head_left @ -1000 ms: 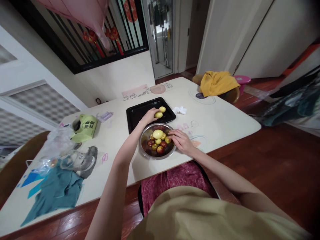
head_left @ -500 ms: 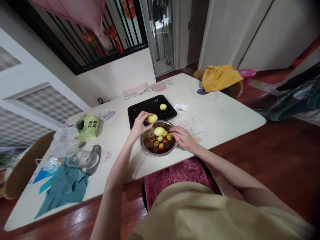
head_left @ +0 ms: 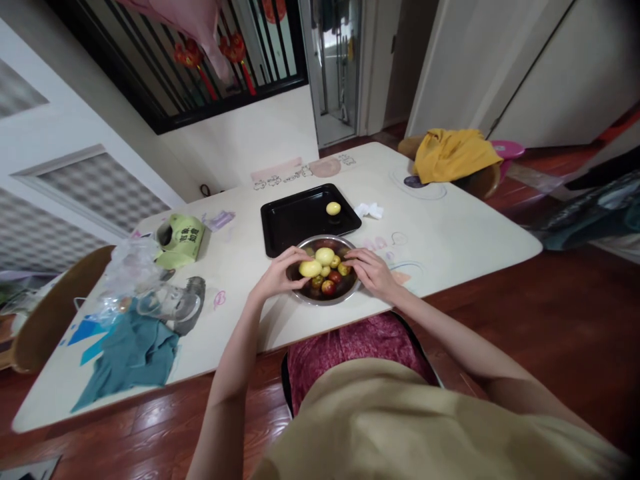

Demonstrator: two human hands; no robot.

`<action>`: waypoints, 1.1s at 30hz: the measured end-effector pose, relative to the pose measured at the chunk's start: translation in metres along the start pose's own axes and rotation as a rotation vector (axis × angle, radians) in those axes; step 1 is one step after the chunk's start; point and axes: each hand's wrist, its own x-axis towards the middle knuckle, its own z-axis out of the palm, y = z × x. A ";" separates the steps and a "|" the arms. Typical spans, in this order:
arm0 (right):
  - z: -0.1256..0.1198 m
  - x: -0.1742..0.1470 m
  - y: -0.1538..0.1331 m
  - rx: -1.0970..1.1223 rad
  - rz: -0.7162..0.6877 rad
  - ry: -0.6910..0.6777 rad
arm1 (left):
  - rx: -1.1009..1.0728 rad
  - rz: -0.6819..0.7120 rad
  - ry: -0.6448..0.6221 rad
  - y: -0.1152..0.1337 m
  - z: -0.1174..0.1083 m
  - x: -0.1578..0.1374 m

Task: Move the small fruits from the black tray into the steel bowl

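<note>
My left hand (head_left: 281,273) is closed round a pale yellow, lemon-like fruit (head_left: 310,269), over the left side of a metal bowl (head_left: 323,302). Inside the bowl lies another large yellow fruit (head_left: 325,257), among several small red and yellow-green fruits (head_left: 329,287) that look like jujubes. My right hand (head_left: 371,272) grips the bowl's right rim, its fingertips reaching inside beside a small yellow-green fruit (head_left: 344,268). Behind the bowl, a black tray (head_left: 290,223) carries one yellow fruit (head_left: 333,209) near its right end.
A crumpled white tissue (head_left: 370,211) lies right of the tray. On the table's left are a green paper bag (head_left: 183,240), clear plastic packaging (head_left: 133,267) and a teal cloth (head_left: 135,353). A yellow garment (head_left: 455,155) hangs over a chair at the far right.
My left hand has brought its yellow fruit from the tray's front edge down into the bowl's left side. My right hand stays at the rim. The whole view has shifted slightly.
</note>
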 end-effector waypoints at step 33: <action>-0.002 -0.002 0.001 0.054 0.057 -0.047 | -0.070 -0.062 0.051 -0.006 0.003 -0.001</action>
